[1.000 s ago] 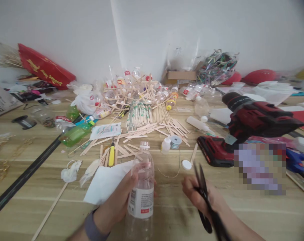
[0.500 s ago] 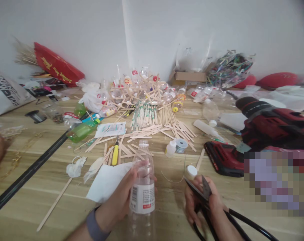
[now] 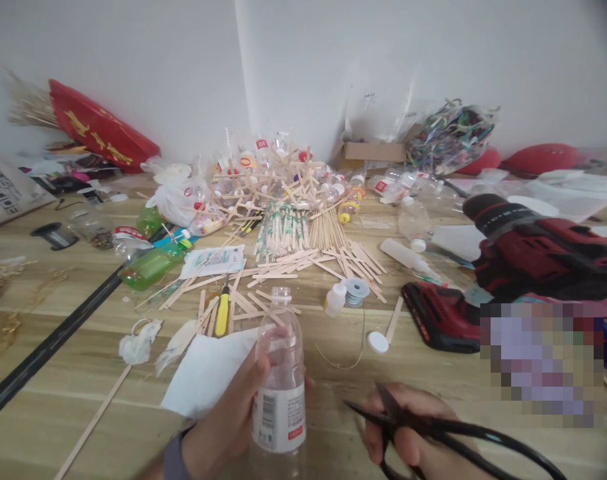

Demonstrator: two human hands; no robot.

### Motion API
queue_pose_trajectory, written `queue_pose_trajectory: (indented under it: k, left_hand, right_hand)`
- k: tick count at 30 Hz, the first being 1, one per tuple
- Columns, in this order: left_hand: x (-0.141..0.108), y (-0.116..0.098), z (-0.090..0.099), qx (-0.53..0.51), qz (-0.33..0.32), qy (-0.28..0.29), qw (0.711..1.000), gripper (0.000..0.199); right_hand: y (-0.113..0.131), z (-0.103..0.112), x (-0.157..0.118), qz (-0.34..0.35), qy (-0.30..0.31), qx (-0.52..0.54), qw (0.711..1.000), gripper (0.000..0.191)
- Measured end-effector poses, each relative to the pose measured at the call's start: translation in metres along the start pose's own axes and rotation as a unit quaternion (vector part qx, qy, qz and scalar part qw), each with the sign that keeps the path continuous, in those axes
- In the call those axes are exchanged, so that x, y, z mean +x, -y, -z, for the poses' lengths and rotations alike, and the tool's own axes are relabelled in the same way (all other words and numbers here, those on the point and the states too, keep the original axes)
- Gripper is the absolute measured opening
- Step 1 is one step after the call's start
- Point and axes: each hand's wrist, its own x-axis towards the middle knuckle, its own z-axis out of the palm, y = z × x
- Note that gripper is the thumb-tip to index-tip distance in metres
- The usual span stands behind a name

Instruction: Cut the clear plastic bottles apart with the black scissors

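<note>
A clear plastic bottle with a white label stands upright and uncapped, and my left hand is wrapped round it from the left side. To its right, my right hand grips black scissors, whose blades are spread apart and point up and to the left, short of the bottle. A white sheet lies under and behind my left wrist. Beyond the scissors, a white cap rests on the table.
A red and black drill stands at the right. Wooden sticks, a yellow-handled tool and a wire spool lie ahead. A black bar and green bottle are at the left. Plastic bottles crowd the back.
The scissors have turned so their blades point more to the left, towards the bottle, and my right hand has moved lower. The bottle is slightly lower in view. The person's hand at the left edge has nearly gone.
</note>
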Motion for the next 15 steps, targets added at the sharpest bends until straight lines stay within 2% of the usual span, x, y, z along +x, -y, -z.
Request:
queue_pose_trajectory:
  k: [2,3,8,13,15]
  left_hand:
    - [0.000,0.001,0.002,-0.004,0.004,-0.006,1.000,0.052]
    - [0.000,0.001,0.002,-0.005,0.006,-0.008,1.000,0.053]
    - [0.000,-0.002,-0.001,-0.003,0.007,-0.028,1.000,0.061]
    - [0.000,-0.005,-0.002,0.000,0.018,-0.020,1.000,0.065]
    - [0.000,-0.005,-0.003,0.001,0.021,-0.020,1.000,0.066]
  right_hand:
    - [-0.003,0.002,-0.001,-0.034,0.038,0.061,0.997,0.056]
    - [-0.002,0.003,-0.001,-0.055,0.035,0.075,0.995,0.055]
    - [0.016,0.000,-0.003,-0.141,-0.049,0.003,0.989,0.060]
    - [0.027,0.000,0.001,-0.162,-0.115,-0.013,0.980,0.075]
    - [0.030,-0.001,0.003,-0.152,-0.146,-0.033,0.977,0.076]
